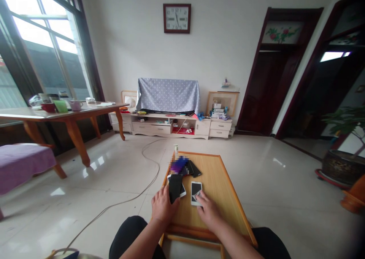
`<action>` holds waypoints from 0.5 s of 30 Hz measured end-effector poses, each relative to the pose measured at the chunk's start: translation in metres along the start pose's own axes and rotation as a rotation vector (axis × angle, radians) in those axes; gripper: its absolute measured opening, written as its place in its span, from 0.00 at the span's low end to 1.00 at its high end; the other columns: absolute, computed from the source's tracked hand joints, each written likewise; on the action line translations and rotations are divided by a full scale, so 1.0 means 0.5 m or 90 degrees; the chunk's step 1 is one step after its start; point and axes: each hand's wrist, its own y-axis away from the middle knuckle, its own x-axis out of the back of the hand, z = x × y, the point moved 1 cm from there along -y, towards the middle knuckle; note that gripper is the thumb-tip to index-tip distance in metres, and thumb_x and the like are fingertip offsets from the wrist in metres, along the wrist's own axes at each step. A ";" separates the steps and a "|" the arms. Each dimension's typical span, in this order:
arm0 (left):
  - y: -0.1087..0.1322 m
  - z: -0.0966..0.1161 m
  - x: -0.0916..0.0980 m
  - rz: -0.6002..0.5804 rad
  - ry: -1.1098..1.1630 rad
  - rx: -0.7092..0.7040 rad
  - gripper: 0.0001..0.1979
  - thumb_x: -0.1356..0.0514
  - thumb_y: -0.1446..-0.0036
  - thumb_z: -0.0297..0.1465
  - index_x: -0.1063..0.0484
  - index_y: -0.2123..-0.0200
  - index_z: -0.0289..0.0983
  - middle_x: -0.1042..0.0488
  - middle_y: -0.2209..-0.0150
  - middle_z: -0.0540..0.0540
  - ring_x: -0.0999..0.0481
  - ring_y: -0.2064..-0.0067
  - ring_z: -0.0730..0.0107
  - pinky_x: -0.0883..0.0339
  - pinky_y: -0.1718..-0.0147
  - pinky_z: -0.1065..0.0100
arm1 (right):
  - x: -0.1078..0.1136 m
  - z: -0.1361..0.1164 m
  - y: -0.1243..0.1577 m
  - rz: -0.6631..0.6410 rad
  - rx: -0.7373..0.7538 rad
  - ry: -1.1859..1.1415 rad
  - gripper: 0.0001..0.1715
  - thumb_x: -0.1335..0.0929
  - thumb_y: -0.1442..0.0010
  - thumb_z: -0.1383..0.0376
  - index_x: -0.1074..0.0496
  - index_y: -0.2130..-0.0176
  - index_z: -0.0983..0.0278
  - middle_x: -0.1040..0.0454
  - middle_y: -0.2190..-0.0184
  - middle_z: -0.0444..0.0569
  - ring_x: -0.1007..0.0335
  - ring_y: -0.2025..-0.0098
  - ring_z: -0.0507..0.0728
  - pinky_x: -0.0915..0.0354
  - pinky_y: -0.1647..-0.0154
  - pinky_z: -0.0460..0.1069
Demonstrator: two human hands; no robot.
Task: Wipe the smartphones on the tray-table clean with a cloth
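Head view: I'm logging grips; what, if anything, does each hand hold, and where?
The left hand holds the dark phone by its near end. The right hand touches the right-hand white phone; whether it grips cannot be told.

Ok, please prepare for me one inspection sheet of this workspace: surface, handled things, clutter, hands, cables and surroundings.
Surface: small wooden table, light top, orange-brown rim.
Handled things: dark slab overlapping a white phone; second phone beside them, white-framed, with a pale patch on its screen, unclear what.
Clutter: dark flat items, a blurred blue-purple item, pale bottle near the far left corner.
Hands: left hand grips the dark slab; right hand has fingers on the second phone.
Cables: one thin cable across the floor, left of the table.
Surroundings: wall clock, low cabinet, potted plant.
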 end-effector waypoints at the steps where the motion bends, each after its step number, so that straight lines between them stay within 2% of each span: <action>1: -0.002 -0.003 -0.002 -0.009 -0.008 0.007 0.36 0.42 0.45 0.49 0.40 0.37 0.38 0.36 0.36 0.35 0.37 0.38 0.46 0.46 0.42 0.50 | -0.001 0.001 -0.016 -0.011 0.006 -0.022 0.30 0.35 0.41 0.68 0.28 0.41 0.59 0.41 0.32 0.53 0.38 0.34 0.62 0.40 0.36 0.56; 8: -0.003 -0.004 0.003 -0.042 -0.014 0.007 0.36 0.44 0.44 0.52 0.39 0.37 0.38 0.31 0.40 0.35 0.38 0.38 0.47 0.47 0.44 0.49 | -0.026 -0.010 -0.094 -0.005 0.036 -0.118 0.27 0.37 0.42 0.73 0.23 0.47 0.59 0.32 0.38 0.51 0.36 0.36 0.58 0.40 0.35 0.56; 12: -0.008 -0.001 0.008 -0.044 -0.004 0.014 0.36 0.44 0.45 0.53 0.38 0.39 0.39 0.30 0.41 0.35 0.37 0.39 0.46 0.47 0.45 0.50 | -0.041 -0.012 -0.099 0.003 0.045 -0.128 0.25 0.38 0.43 0.74 0.21 0.51 0.61 0.29 0.40 0.53 0.34 0.38 0.57 0.40 0.36 0.55; 15: -0.013 0.007 0.012 -0.062 -0.006 0.053 0.35 0.42 0.47 0.50 0.39 0.39 0.41 0.30 0.41 0.37 0.36 0.40 0.46 0.47 0.46 0.51 | -0.043 -0.010 -0.082 0.023 0.026 -0.135 0.22 0.38 0.41 0.73 0.21 0.54 0.61 0.27 0.42 0.53 0.31 0.40 0.57 0.37 0.39 0.53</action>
